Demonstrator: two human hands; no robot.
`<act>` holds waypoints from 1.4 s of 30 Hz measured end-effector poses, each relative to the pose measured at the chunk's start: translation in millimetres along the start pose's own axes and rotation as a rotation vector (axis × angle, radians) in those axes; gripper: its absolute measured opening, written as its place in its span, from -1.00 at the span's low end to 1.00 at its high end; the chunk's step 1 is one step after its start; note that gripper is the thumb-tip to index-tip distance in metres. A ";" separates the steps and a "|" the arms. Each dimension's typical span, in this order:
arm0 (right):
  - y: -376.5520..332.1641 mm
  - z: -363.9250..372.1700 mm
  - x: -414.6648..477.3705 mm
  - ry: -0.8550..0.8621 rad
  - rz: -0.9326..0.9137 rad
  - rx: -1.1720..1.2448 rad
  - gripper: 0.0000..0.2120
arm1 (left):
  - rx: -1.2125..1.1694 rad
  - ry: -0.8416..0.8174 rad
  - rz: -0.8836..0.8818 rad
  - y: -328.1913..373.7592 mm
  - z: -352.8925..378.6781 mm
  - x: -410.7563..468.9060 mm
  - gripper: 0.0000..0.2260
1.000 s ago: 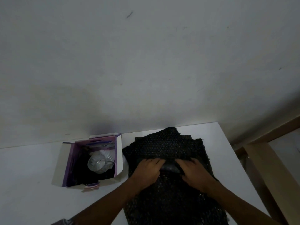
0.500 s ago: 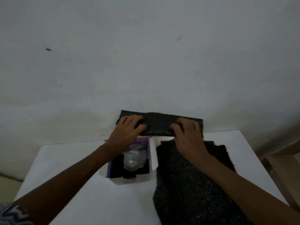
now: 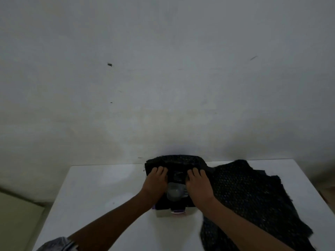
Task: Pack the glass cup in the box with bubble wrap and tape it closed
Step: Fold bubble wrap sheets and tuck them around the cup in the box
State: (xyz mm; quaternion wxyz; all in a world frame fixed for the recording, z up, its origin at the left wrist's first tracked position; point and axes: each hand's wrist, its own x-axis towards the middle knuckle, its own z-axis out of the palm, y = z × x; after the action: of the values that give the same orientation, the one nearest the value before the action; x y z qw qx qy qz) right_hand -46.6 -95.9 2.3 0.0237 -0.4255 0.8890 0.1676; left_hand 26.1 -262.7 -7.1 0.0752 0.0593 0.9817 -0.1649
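Note:
A small white and purple box stands open on the white table. The glass cup lies inside it, showing between my two hands. A folded piece of black bubble wrap drapes over the far side of the box. My left hand presses on the wrap's left part and my right hand on its right part, fingers curled onto it. The box walls are mostly hidden under my hands and the wrap.
A large sheet of black bubble wrap lies spread on the table right of the box, reaching the near edge. A pale wall stands just behind the table. The table's left edge drops to the floor.
My hands have carried the folded bubble wrap from the big sheet, lifted it over the box, and now lowered it onto the box above the cup. The view has shifted left.

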 end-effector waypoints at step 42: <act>21.1 13.1 25.6 -0.023 -0.123 -0.123 -0.90 | -0.271 -0.116 0.042 -7.6 -2.1 25.7 -0.86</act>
State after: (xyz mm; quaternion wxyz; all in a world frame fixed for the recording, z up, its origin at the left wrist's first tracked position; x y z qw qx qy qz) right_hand -80.3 -98.6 -8.9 0.0181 -0.4781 0.8488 0.2250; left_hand -0.4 -266.8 -7.1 0.1423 0.0594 0.9875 -0.0322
